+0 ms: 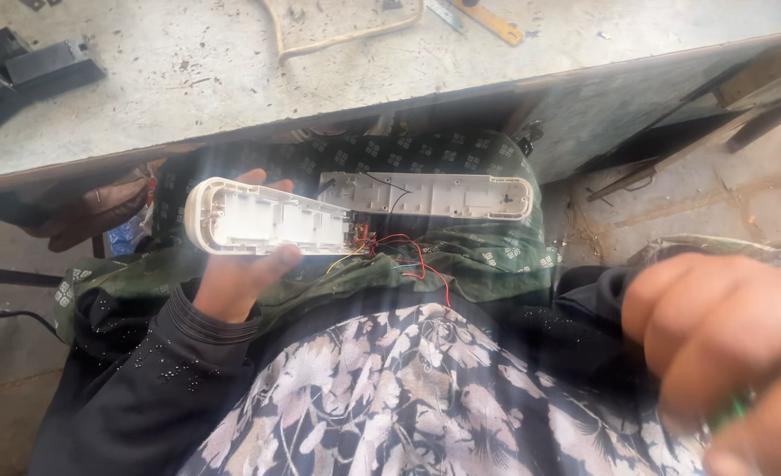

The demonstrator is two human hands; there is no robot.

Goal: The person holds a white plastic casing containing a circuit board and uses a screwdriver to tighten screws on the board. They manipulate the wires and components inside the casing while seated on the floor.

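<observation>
Left hand point(236, 264) fingers around white oblong casing half point(267, 217); blurred right hand point(725, 344) fingers curled, grip unclear.

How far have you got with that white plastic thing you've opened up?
Done: the white casing is split, and its back half lies on the lap. In hand: the left hand holds the front half, still joined to the other by red and yellow wires. The right hand is blurred, closed on something green. Left: the halves are not yet rejoined.
</observation>
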